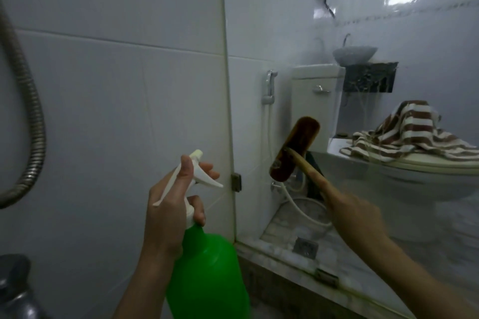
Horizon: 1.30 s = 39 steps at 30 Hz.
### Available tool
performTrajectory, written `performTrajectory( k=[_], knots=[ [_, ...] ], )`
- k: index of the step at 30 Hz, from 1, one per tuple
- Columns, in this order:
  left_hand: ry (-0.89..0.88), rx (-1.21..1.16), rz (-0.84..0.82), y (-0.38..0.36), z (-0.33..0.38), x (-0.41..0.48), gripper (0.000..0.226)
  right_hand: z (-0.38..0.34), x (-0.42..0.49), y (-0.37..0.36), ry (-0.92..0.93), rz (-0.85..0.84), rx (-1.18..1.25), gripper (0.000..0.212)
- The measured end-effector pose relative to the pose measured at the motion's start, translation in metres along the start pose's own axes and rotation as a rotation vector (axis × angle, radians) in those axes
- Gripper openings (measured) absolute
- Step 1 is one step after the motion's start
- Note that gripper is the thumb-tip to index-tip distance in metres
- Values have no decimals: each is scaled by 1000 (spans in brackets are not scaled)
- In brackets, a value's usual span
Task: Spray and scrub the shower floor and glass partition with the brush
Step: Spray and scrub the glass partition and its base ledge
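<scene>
Right hand [355, 215] fingers are gripping the brush [293, 147], scrubbing the glass partition [285, 21]; left hand [171, 204] is clasping the green spray bottle [207, 267]; shower floor probably awaiting.

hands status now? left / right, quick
Left hand: holding the spray bottle by its neck, fingers at the trigger.
Right hand: holding the brush by its handle, head against the glass.
</scene>
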<state>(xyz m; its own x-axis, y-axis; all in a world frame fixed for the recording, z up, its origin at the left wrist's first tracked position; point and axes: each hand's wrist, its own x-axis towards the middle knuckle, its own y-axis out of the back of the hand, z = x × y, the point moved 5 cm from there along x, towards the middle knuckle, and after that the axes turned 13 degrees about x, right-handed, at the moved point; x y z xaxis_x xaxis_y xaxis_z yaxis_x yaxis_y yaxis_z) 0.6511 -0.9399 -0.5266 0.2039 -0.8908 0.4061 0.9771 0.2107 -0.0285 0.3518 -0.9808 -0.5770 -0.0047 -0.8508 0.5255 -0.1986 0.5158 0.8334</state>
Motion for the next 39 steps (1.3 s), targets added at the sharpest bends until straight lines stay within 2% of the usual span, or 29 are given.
performTrajectory(
  k=[5, 7, 9, 12, 13, 15, 17, 21, 24, 27, 31, 34, 36, 39],
  knots=[
    [17, 16, -2, -5, -11, -2, 52, -74, 68, -21, 93, -91, -9, 80],
    [27, 9, -25, -12, -14, -3, 54, -70, 69, -27, 94, -142, -51, 80],
    [38, -5, -45, -19, -15, -2, 57, -35, 34, -23, 31, -194, -68, 78],
    [41, -29, -73, -27, -14, 0, 56, 18, -40, -4, -22, -110, -9, 98],
    [36, -38, -80, -29, -12, 2, 57, 26, -53, 0, -3, -79, 22, 99],
    [22, -48, -88, -35, -7, 4, 58, 24, -44, 10, 0, -91, 20, 78],
    [-9, -35, -86, -41, 0, 4, 52, -1, 6, 24, 69, -30, 14, 59],
    [-40, -47, -74, -48, 13, 3, 50, -28, 80, 49, 128, 120, 98, 61],
    [-20, -63, -86, -56, 21, 8, 52, 8, 21, 53, 61, 212, 159, 69],
    [-17, -40, -155, -75, 34, 21, 48, 47, -49, 58, -41, 179, 245, 61],
    [23, -14, -303, -103, 63, 51, 50, 43, 15, 96, 39, 332, 177, 50],
    [2, -55, -326, -109, 78, 58, 51, 45, 39, 114, 43, 443, 223, 53],
    [-37, -84, -288, -103, 76, 53, 51, 63, -4, 96, -4, 424, 264, 59],
    [-42, -134, -233, -97, 54, 38, 55, 80, -90, 53, -185, 312, 290, 69]
  ],
)
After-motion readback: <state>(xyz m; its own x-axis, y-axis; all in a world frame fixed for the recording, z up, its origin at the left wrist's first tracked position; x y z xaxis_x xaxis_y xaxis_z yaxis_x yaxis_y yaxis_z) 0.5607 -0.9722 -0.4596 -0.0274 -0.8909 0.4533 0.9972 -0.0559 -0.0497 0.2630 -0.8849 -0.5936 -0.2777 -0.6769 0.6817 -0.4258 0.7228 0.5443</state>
